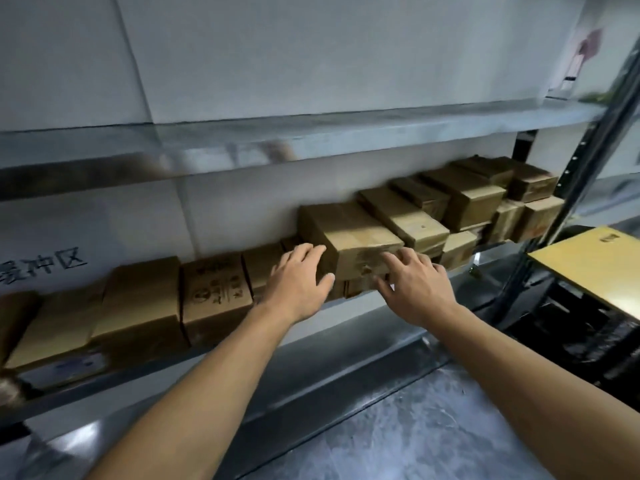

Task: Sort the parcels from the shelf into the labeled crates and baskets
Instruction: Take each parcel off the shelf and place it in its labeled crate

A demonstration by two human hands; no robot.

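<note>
Both spread, my left hand [298, 282] and right hand [415, 285] flank the top box [346, 230], seemingly touching, to lift it.

Illumination is dim, cool and even. Motion blur is smeared over the parcels [467, 199] beyond and right of the right hand [412, 289] and along the upper shelf edge [242, 147] above it. Straight lines are bowed by wide-angle distortion; a soft sheen is returned by the floor [398, 427] below the hand.
</note>
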